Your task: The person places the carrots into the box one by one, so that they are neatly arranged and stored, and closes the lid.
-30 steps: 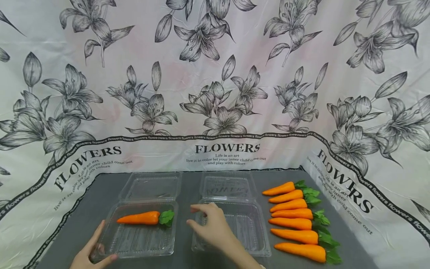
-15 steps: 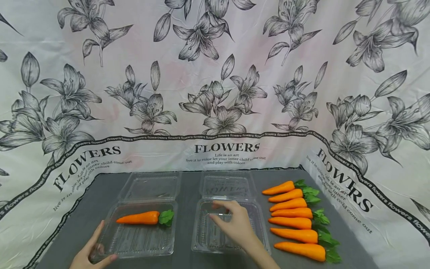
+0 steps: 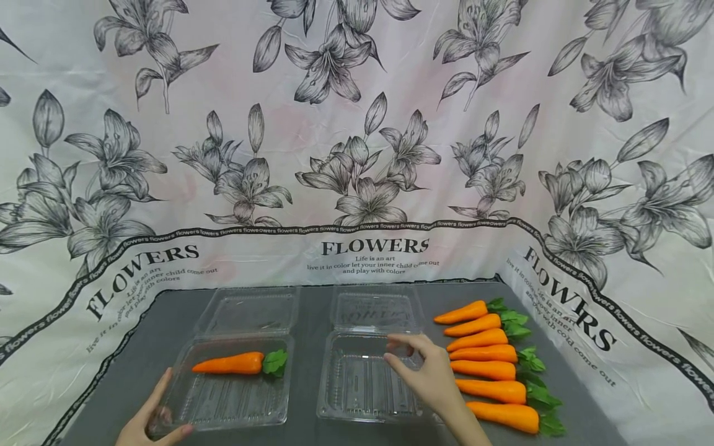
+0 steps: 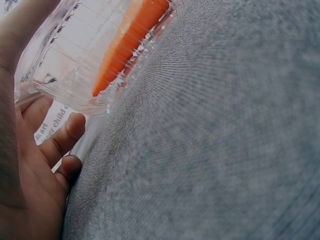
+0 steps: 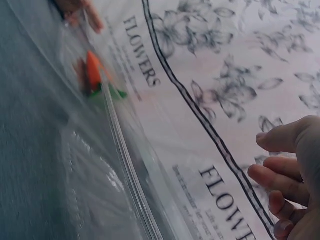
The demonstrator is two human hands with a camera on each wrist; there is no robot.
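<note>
My left hand [image 3: 147, 414] is at the near left corner of a clear plastic clamshell box [image 3: 234, 416], with the thumb along the front and a finger up the left side. Inside that box lies one orange carrot [image 3: 230, 363] with green leaves. In the left wrist view, the hand [image 4: 40, 155] holds the box corner between thumb and index finger, and the other fingers are loosely bent. My right hand [image 3: 426, 368], holding nothing, hovers over the right side of a second clamshell box [image 3: 351, 406], fingers loosely curved, thumb apart. This box has nothing in it.
Right of the second box lies a column of several carrots [image 3: 485, 370], tips left and leaves right; my right wrist overlaps the nearest ones. Both box lids [image 3: 253, 310] lie folded back. A flower-printed curtain [image 3: 379, 204] surrounds the grey table [image 3: 309, 384].
My right hand has moved right, from the gap between the boxes across the second box toward the carrots. The left hand has stayed at the first box's corner.
</note>
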